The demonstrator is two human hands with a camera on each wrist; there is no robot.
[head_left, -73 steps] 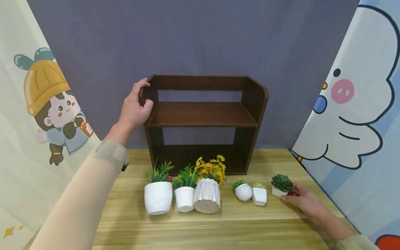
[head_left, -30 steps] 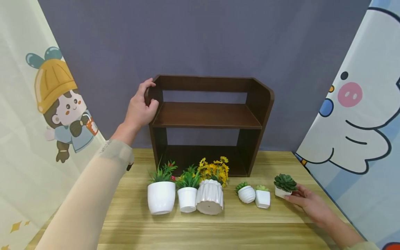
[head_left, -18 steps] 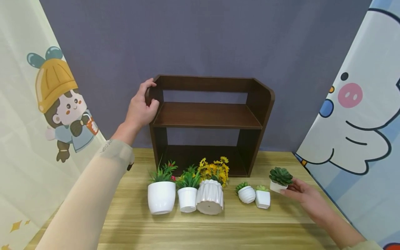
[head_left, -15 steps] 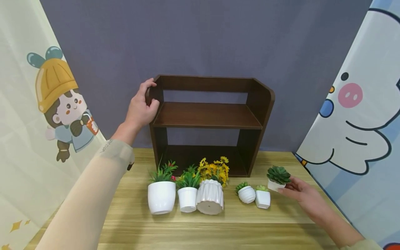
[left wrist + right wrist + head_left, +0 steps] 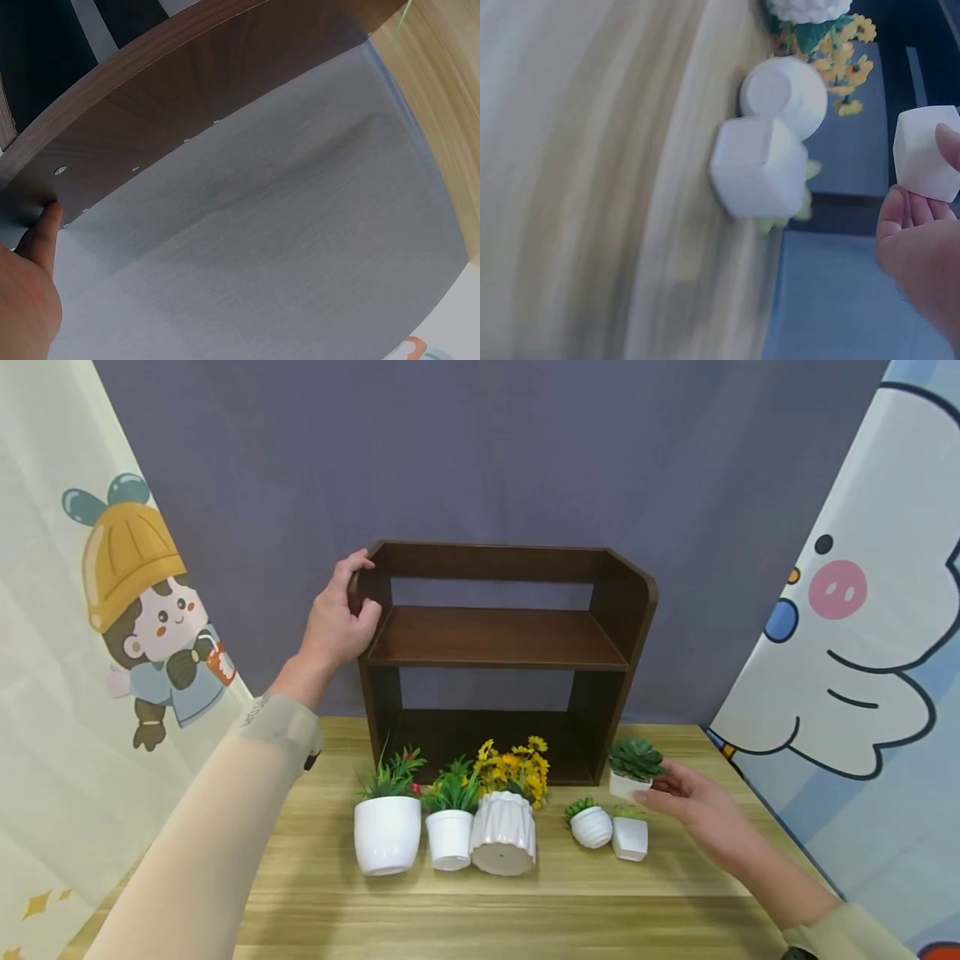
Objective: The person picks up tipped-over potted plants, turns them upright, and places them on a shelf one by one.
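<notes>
My left hand (image 5: 336,618) grips the upper left side of a dark brown two-tier shelf (image 5: 495,637), thumb on the inner face; in the left wrist view its fingers lie along the outside of the side panel (image 5: 150,127). My right hand (image 5: 701,810) pinches the white square pot of a dark green succulent (image 5: 635,760), held up in front of the shelf's lower right corner. In the right wrist view the white pot (image 5: 926,154) sits between thumb and fingers. Just below it stand a small square succulent pot (image 5: 630,838) and a round ribbed one (image 5: 592,827), tipped over.
Left of these, before the shelf, are a large white pot with red-flowered greenery (image 5: 387,835), a smaller white pot with green leaves (image 5: 450,839) and a fluted pot with yellow flowers (image 5: 504,835), lying tipped. A grey curtain (image 5: 487,452) hangs behind the wooden table (image 5: 450,918).
My right hand has lifted the dark green succulent off the table and carried it left toward the shelf's right side. The left hand stays on the shelf.
</notes>
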